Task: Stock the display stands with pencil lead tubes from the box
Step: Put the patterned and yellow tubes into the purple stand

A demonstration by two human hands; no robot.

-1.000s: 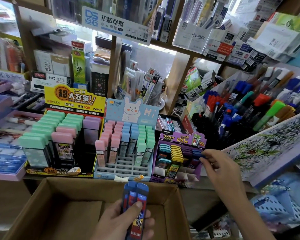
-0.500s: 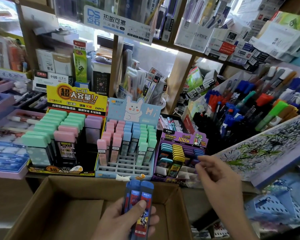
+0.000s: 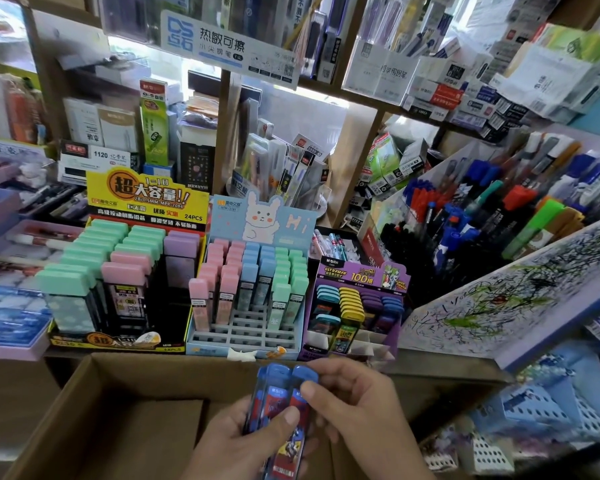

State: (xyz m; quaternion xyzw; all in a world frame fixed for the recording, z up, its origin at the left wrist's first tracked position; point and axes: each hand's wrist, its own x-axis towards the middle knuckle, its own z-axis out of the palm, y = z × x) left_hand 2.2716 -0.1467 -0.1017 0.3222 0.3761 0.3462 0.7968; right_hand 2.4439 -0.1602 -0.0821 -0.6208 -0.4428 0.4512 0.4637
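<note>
My left hand (image 3: 236, 441) holds a small stack of blue-capped pencil lead tubes (image 3: 279, 407) over the open cardboard box (image 3: 125, 403). My right hand (image 3: 361, 403) pinches the top of the rightmost tube, with thumb and fingers around its blue cap. Just beyond stands the purple display stand (image 3: 355, 306), with rows of teal, yellow, purple and blue capped tubes and some bare front slots. Left of it are a light-blue bunny stand (image 3: 250, 289) with pastel tubes and a yellow-and-black stand (image 3: 118, 278) with larger green, pink and purple tubes.
Shelves packed with stationery boxes rise behind the stands. A rack of markers and pens (image 3: 492, 216) stands to the right, above a scribbled test pad (image 3: 520, 289). Pale blue baskets (image 3: 548, 407) sit at the lower right. Purple trays (image 3: 4, 271) lie at the left.
My right hand has drawn back from the purple stand and come down to the tubes in my left hand, where it now pinches one. The left hand has lifted slightly.
</note>
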